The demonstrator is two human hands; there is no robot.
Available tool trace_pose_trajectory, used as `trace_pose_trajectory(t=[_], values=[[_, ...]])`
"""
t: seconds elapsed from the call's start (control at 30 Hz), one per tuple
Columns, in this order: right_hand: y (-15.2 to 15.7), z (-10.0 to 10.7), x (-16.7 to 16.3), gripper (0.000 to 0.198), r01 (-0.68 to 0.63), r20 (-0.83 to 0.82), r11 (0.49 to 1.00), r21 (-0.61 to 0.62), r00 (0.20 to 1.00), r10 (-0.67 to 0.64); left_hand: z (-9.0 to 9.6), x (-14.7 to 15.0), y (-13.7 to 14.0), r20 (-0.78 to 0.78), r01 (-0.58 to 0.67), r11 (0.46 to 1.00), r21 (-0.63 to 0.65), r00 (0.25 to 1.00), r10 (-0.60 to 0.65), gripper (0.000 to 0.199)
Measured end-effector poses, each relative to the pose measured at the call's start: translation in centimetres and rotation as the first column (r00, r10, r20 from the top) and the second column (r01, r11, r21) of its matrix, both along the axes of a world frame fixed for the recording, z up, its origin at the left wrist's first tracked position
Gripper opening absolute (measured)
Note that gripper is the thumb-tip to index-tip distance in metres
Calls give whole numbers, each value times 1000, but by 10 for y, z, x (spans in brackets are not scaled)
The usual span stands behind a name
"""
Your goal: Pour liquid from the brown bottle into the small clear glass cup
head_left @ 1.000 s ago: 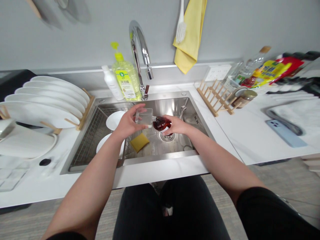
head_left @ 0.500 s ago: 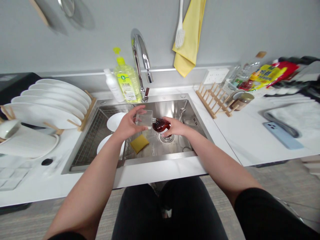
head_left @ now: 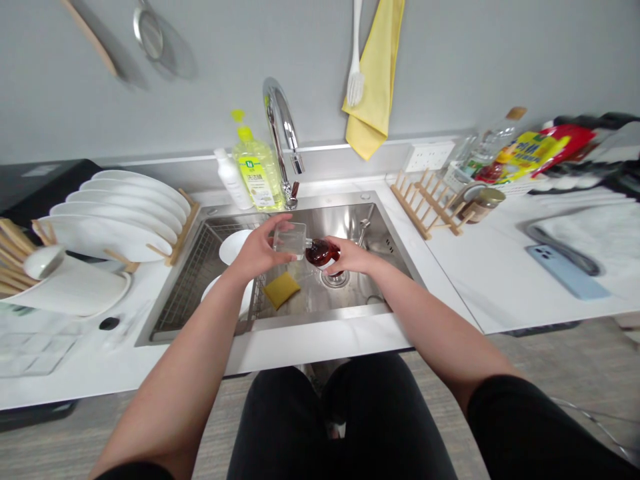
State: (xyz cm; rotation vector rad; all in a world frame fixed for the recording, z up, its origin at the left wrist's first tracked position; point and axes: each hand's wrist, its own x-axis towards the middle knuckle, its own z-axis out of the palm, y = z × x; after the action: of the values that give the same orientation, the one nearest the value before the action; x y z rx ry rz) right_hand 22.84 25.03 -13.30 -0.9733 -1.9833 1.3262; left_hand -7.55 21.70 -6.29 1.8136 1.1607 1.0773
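Note:
Over the sink, my left hand is closed around a clear square container, its fingers along the far side and the thumb beneath. My right hand grips a bottle of dark reddish-brown colour with a pale label. The bottle lies tilted on its side, its clear neck pointing left at the container. Whether any liquid is flowing between them is too small to tell. Below the container a yellow sponge rests in the basin, and the drain shows under the bottle.
White plates stand in a wooden rack at left; two more lie in the sink's wire basket. The faucet rises behind, beside a yellow-green soap bottle. To the right are an empty wooden rack, a jar and a blue phone.
My view has shifted slightly up and left. Both hands keep their grip on the container and the bottle, almost in the same position.

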Motion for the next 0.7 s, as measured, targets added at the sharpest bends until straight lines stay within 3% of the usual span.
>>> trace_pose_trajectory(t=[0.7], values=[[-5, 8, -3, 73, 22, -81, 1000, -15, 996, -23, 18, 3, -2, -80, -12, 1000, 21, 997, 13, 102]])
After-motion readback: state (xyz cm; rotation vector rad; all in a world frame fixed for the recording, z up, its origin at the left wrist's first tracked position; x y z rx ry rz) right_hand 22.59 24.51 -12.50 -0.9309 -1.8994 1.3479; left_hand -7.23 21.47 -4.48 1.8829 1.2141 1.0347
